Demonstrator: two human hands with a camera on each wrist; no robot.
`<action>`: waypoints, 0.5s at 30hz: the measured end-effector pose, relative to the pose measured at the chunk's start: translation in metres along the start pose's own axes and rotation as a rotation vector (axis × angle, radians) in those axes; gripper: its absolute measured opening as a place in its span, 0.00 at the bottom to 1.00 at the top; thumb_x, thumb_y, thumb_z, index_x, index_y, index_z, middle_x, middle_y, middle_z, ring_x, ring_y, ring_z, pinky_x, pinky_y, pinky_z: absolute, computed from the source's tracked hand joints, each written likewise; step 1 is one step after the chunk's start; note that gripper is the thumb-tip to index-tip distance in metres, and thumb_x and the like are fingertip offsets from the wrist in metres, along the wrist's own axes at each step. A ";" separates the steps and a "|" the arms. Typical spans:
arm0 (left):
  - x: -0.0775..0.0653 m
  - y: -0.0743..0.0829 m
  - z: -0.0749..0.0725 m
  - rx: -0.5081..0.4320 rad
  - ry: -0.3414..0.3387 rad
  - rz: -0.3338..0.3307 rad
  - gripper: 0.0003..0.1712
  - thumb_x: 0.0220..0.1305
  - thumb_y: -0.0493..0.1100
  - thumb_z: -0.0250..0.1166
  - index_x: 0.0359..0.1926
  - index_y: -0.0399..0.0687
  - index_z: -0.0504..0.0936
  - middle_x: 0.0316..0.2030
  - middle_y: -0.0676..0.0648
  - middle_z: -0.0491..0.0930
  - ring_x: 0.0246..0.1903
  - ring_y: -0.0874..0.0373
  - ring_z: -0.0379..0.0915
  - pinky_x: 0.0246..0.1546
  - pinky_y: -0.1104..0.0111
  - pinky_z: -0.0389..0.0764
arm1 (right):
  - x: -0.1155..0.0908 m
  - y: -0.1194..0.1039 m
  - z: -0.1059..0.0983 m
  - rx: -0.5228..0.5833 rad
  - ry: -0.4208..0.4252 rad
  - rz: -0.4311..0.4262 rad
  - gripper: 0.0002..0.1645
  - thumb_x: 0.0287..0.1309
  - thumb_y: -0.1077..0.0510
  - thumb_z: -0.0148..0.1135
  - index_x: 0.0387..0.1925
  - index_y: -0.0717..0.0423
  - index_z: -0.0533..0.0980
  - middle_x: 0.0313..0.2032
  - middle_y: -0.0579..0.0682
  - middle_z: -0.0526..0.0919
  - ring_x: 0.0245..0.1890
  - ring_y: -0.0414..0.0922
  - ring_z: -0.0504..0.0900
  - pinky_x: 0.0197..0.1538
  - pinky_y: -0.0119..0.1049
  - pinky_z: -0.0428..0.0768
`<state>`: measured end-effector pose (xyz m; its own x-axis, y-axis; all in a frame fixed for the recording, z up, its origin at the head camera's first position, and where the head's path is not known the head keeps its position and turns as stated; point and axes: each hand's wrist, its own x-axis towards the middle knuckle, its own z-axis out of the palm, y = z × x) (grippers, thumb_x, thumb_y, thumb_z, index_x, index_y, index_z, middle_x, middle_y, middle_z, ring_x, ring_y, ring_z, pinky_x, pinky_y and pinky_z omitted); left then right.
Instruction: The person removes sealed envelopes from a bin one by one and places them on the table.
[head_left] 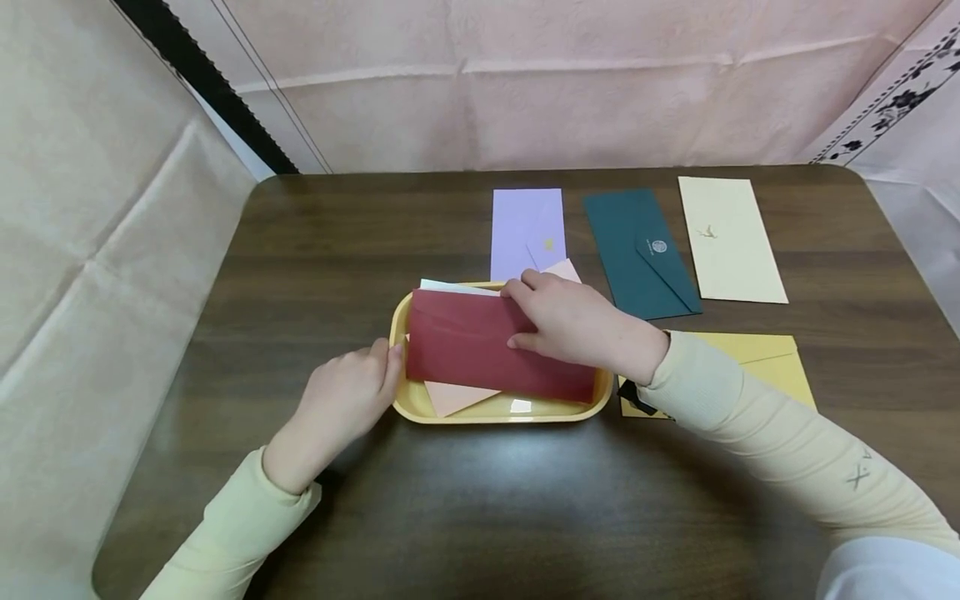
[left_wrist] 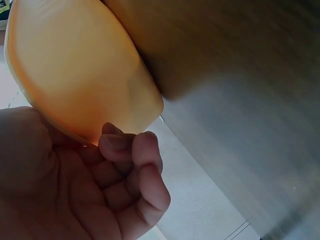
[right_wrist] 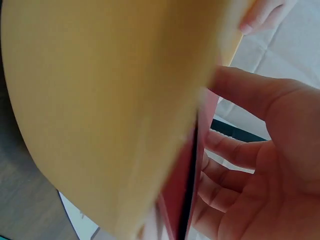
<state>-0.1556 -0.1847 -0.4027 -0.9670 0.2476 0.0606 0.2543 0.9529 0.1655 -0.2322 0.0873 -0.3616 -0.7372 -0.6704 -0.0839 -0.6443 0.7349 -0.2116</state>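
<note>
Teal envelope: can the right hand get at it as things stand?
Probably yes: the teal envelope lies beside the right hand with nothing on top. But that hand grips the red envelope, so it would likely need to let go first.

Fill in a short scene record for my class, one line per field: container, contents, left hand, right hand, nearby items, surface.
Container: yellow tray
Contents: red envelope uppermost; pale pink paper showing beneath; white paper showing past its far edge
Left hand: grips the tray's left rim
Right hand: touches the red envelope
Nearby, beyond the tray: purple envelope
Nearby, to the right: teal envelope, cream envelope, yellow envelope partly hidden by the right arm
Surface: dark wood-grain table
</note>
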 end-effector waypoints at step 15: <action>0.005 -0.010 0.001 -0.027 -0.108 0.028 0.22 0.73 0.53 0.40 0.23 0.50 0.67 0.14 0.52 0.64 0.19 0.55 0.66 0.20 0.61 0.70 | -0.001 -0.001 0.008 0.005 0.054 -0.007 0.33 0.53 0.44 0.65 0.55 0.58 0.72 0.37 0.49 0.73 0.34 0.42 0.74 0.37 0.35 0.76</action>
<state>-0.1625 -0.1928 -0.4050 -0.9553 0.2929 -0.0405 0.2803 0.9405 0.1922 -0.2297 0.0864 -0.3695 -0.7424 -0.6693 -0.0294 -0.6488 0.7293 -0.2172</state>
